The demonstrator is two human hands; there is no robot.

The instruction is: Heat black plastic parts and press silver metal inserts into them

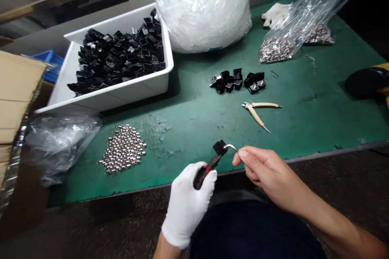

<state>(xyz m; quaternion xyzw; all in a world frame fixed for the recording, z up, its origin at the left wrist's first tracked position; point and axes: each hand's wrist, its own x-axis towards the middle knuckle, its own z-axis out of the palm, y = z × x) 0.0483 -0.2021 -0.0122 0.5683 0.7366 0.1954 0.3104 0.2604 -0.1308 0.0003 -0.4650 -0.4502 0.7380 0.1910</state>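
Right hand [261, 166], bare: thumb and forefinger are pinching a bent key [231, 146], its tip meeting the block; whether it is seating fully, cannot tell.

Left hand [188, 198], white-gloved: fingers are wrapping round red-handled pliers [214, 162], whose nose is gripping the block.

Block [219, 147], black, one: sitting in the pliers, lower centre of frame, over the table's [319, 113] near edge.

Handling, as judged: a firm, unmoving plier grip, the key's tip in line with its seat, and light, even turning would suit; tilting would risk slipping or scuffing.

Cutters [258, 111], one pair: lying right of centre.

Loose blocks [226, 81]: clustering above.

Metal pieces [123, 149]: spreading lower left.

Tray [136, 87], white: holding more blocks, upper left.
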